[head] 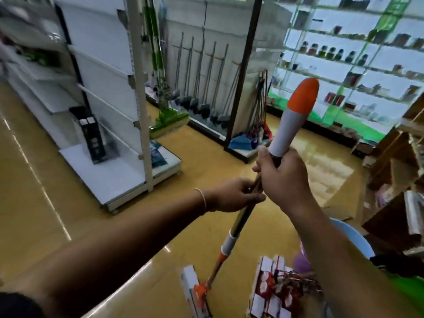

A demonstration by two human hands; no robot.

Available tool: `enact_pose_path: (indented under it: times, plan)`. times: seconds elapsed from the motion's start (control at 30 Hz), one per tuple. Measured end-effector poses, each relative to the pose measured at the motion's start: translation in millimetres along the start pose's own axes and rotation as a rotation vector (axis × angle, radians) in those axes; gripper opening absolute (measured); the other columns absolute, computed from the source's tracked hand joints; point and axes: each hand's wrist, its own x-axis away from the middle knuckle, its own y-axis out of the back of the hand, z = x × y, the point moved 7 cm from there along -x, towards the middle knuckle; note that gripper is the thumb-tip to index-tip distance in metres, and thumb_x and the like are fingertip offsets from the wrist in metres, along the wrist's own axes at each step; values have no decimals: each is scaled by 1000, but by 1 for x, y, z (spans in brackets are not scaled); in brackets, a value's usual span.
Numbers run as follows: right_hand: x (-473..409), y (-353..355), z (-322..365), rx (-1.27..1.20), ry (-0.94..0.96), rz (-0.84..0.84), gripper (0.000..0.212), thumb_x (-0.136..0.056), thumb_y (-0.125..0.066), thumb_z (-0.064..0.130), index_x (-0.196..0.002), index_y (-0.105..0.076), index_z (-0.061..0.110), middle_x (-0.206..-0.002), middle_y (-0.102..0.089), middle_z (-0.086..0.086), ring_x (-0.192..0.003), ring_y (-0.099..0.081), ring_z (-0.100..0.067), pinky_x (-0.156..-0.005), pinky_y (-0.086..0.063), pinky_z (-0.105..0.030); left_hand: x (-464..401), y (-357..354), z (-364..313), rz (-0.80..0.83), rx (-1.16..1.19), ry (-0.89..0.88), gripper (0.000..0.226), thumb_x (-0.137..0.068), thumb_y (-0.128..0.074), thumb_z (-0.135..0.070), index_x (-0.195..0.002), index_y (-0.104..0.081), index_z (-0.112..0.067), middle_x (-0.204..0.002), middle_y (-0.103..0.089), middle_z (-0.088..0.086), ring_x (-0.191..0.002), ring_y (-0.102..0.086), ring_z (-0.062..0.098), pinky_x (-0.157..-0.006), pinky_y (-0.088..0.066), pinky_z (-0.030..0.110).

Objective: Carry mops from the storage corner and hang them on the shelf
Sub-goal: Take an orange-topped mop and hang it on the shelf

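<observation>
Head view: a person carried a mop [243, 213] down a shop aisle.
Right hand [285, 177]: clenched around the mop below its orange-tipped grip.
Left hand [231, 195]: pinched the shaft.
Shelf [206, 72]: at 12 o'clock.

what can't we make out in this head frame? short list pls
- Mop head, head view: cut off by the bottom edge; its pad is not visible.
- Mop pole: the stretch under the left hand and right hand is hidden by the fingers.
- Hanging mops on the far shelf: hooks too small and blurred to tell.
- Jars on the right wall shelves: labels unreadable, motion blur.
</observation>
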Motion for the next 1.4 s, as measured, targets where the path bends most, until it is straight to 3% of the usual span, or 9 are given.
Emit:
enact_pose_path:
  times: [0.2, 0.4, 0.5, 0.6, 0.7, 0.97, 1.17, 1.27, 1.4]
  plan:
    - [-58, -65, 16, -12, 133, 73, 25, -97, -58, 35, -99, -58, 10, -75, -69, 2, -67, -69, -8, -63, -59, -39, -20, 66, 49, -100, 88, 58, 34, -96, -53, -40, -116, -62, -14, -111, -68, 8, -105, -63, 21, -96, -50, 44]
    - [-149, -129, -2, -47, 197, 153, 23, -97, -58, 36, -92, -56, 14, -73, -68, -2, -68, -70, -15, -59, -58, -44, -85, 130, 100, -167, 111, 89, 34, -97, -52, -37, -118, -60, -11, -114, -66, 11, -107, -62, 24, -96, -51, 44]
    - [-198, -160, -11, -49, 187, 208, 19, -97, -57, 35, -88, -55, 18, -73, -67, -2, -69, -69, -15, -62, -58, -43, -122, 161, 127, -156, 143, 119, 30, -96, -54, -38, -111, -62, -14, -104, -66, 6, -95, -63, 17, -90, -53, 40]
    - [-245, -184, -17, -60, 170, 248, 19, -97, -57, 35, -89, -57, 17, -75, -67, -4, -67, -67, -16, -64, -58, -43, -158, 192, 142, -148, 163, 122, 18, -97, -53, -33, -104, -60, -19, -90, -61, -5, -76, -58, -1, -73, -48, 24]
    - [-290, -201, -19, -46, 164, 266, 20, -97, -58, 35, -91, -57, 16, -75, -68, -3, -67, -67, -15, -64, -58, -41, -190, 221, 155, -160, 228, 123, 17, -98, -52, -31, -105, -59, -17, -83, -57, -10, -65, -54, -5, -66, -42, 17]
    - [-396, -230, -47, -43, 147, 282, 20, -96, -58, 37, -96, -58, 17, -76, -69, 0, -71, -69, -11, -70, -60, -44, -292, 277, 188, -111, 198, 106, 28, -95, -55, -36, -111, -60, -14, -87, -60, -7, -74, -56, 2, -74, -45, 24]
    - [-486, -258, -80, 11, 121, 274, 21, -95, -58, 41, -95, -59, 20, -75, -71, 2, -72, -70, -7, -73, -59, -46, -385, 317, 226, -41, 210, 44, 40, -85, -59, -49, -108, -61, -17, -90, -60, -2, -78, -54, 9, -81, -49, 39]
    - [-537, -271, -96, 40, 107, 241, 22, -95, -57, 42, -96, -60, 20, -76, -72, 2, -72, -70, -6, -73, -59, -43, -439, 342, 241, 18, 233, -5, 36, -83, -61, -50, -103, -61, -20, -90, -59, -2, -79, -54, 11, -82, -49, 42]
    - [-609, -285, -111, 36, 48, 196, 22, -94, -57, 43, -97, -60, 21, -77, -73, 2, -74, -72, -6, -76, -60, -47, -509, 382, 251, 88, 256, -56, 35, -89, -61, -40, -106, -60, -10, -92, -58, 4, -83, -54, 16, -83, -49, 43]
